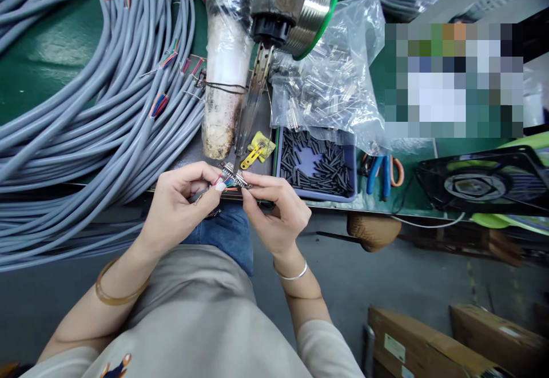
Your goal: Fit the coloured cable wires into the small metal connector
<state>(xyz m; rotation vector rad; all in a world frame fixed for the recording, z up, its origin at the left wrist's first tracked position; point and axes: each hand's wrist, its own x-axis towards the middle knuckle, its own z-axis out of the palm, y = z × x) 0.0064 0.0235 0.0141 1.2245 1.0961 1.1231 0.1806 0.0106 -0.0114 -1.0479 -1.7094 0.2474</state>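
My left hand (pixel 178 206) is closed around the end of a grey cable whose coloured wires (pixel 223 182) fan out at the tip. My right hand (pixel 278 209) pinches a small metal connector (pixel 237 176) against those wires. Both hands meet at the front edge of the green bench (pixel 47 58), above my lap. A yellow clip (pixel 256 150) lies just behind the connector.
Several grey cables (pixel 86 115) with stripped ends cover the left of the bench. A blue tray of black sleeves (pixel 317 163), a plastic bag of small parts (pixel 330 75), a solder spool (pixel 313 15), blue-handled cutters (pixel 381 172) and a fan (pixel 480 180) stand behind and right. Cardboard boxes (pixel 429 343) sit on the floor.
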